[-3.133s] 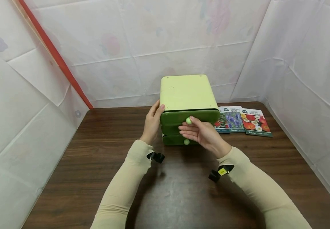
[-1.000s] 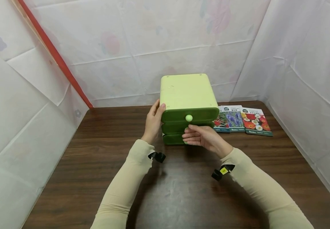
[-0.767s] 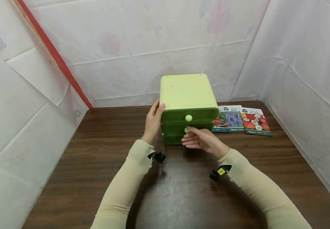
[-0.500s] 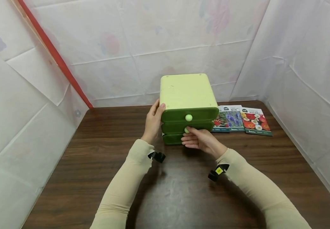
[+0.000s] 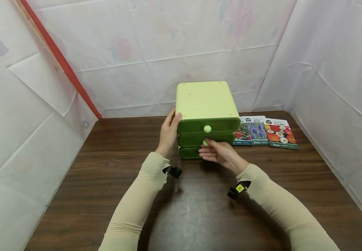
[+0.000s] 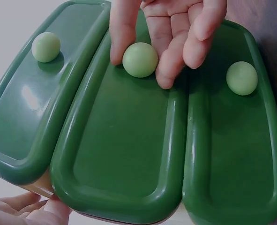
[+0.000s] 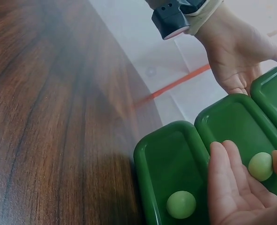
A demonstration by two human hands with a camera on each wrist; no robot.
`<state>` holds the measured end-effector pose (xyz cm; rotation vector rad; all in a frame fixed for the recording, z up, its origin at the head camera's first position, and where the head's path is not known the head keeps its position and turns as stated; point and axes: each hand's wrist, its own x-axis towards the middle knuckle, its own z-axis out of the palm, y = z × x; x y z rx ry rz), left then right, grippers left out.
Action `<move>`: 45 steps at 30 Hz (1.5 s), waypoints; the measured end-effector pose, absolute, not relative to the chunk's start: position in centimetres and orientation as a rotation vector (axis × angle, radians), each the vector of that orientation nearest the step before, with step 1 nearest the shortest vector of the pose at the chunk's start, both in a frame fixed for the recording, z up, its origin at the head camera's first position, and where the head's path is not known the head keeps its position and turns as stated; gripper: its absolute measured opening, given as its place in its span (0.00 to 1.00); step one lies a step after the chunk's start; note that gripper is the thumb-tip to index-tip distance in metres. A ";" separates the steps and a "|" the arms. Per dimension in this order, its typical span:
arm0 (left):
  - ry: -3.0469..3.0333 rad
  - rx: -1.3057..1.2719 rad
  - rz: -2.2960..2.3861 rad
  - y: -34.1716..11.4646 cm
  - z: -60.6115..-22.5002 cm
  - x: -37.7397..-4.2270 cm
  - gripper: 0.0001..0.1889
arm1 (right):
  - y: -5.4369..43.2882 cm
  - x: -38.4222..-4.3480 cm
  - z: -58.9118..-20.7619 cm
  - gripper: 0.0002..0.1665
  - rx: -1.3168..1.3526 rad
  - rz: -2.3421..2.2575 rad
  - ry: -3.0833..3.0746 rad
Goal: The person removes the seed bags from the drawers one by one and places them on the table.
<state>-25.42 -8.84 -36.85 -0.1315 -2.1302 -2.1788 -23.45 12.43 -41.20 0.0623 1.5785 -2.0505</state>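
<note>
A drawer box (image 5: 204, 99) with a pale yellow-green shell and three dark green drawers stands on the table. Each drawer front bears a round light green knob. My left hand (image 5: 167, 134) rests against the box's left side, thumb at the front corner, fingers extended along the side. With thumb and fingers, my right hand (image 5: 223, 153) pinches the middle knob (image 6: 140, 60); its other fingers reach in front of the bottom drawer (image 7: 168, 154). The top knob (image 5: 207, 129) is untouched. All three drawers look pushed in. In the head view my right hand hides the bottom knob.
Several flower-picture packets (image 5: 282, 134) lie on the dark wood table (image 5: 121, 139) right of the box, the leftmost partly hidden by it. White printed sheeting (image 5: 127, 83) hangs behind and at both sides. A red strip (image 5: 61, 57) runs down the back left corner.
About three seconds ago my right hand was at the top knob, with that drawer slightly out. Now that drawer is in, and the hand has moved down to the middle knob. My left hand has stayed.
</note>
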 end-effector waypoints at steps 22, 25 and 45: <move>-2.120 -0.163 -2.231 -9.1 -36.8 -25.6 0.36 | 12.7 -21.2 -40.8 0.35 0.049 -1.992 1.680; -2.118 -0.179 -2.243 -9.2 -36.9 -25.6 0.36 | 12.8 -20.6 -40.8 0.36 0.038 -1.987 1.681; -2.128 -0.198 -2.273 -9.4 -36.6 -25.5 0.34 | 13.8 -15.6 -41.6 0.38 -0.039 -1.965 1.693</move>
